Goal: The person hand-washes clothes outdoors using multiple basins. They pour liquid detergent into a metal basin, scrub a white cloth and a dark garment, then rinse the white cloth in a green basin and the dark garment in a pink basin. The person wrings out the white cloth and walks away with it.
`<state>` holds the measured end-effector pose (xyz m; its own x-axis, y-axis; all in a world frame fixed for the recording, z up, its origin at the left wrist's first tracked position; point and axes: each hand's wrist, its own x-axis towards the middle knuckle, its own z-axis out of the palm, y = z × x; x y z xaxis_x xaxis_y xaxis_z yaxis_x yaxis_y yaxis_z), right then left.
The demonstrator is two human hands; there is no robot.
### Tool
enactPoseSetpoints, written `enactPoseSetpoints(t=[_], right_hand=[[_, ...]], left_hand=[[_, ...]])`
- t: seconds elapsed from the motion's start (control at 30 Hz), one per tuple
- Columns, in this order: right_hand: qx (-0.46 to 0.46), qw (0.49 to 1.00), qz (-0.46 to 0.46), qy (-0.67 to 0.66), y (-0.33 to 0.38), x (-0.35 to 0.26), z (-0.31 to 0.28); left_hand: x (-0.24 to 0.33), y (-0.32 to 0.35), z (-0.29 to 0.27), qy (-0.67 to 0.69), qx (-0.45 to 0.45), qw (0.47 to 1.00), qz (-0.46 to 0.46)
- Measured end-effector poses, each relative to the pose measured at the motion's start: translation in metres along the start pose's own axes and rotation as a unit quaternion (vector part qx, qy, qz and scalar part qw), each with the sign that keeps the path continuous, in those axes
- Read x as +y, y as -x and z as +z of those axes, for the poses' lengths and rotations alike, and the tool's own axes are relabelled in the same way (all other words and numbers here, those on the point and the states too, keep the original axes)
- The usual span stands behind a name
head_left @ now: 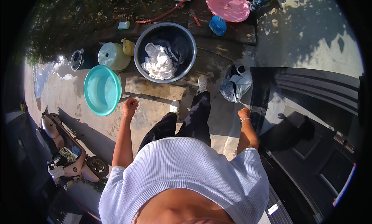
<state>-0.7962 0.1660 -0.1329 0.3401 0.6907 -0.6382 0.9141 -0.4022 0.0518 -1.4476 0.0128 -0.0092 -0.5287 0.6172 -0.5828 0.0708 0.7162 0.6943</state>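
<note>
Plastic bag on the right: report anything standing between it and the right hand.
Nothing visible stands in the way: the right hand is just below the near end of the plastic bag in the picture. I cannot tell whether they touch.

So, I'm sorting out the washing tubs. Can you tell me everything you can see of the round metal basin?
The round metal basin is wide and open, with a smooth silver-grey rim and a darker interior. It sits upright on the ground, ahead of the person's shoes. Inside lie a bunched white cloth and dark fabric; any water is hard to make out. A small yellow jug stands close on its left, though contact is unclear. Neither hand touches it.
</note>
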Motion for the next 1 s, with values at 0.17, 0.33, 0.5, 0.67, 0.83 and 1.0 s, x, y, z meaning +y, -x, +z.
enactPoseSetpoints(t=[0.17,0.33,0.5,0.67,0.83,1.0], right_hand=[[-0.009,0.949,-0.272,-0.156,-0.006,-0.141,-0.018],[-0.017,0.838,-0.502,-0.213,0.032,-0.361,-0.085],[0.07,0.804,-0.588,-0.056,0.02,-0.517,-0.079],[0.0,0.883,-0.452,0.129,0.019,-0.573,-0.05],[0.034,0.884,-0.432,0.177,-0.001,-0.587,-0.031],[0.08,0.895,-0.439,-0.007,-0.007,-0.586,-0.016]], left_hand=[[0.055,-0.073,0.094,0.082,0.092,0.992,0.015],[0.084,-0.142,0.182,-0.204,0.236,0.94,0.137],[0.113,-0.191,0.218,-0.341,0.145,0.926,-0.077],[0.082,-0.22,0.205,-0.354,0.139,0.923,0.056],[0.075,-0.247,0.185,-0.316,0.106,0.938,0.098],[0.058,-0.285,0.168,-0.216,0.088,0.971,0.055]])
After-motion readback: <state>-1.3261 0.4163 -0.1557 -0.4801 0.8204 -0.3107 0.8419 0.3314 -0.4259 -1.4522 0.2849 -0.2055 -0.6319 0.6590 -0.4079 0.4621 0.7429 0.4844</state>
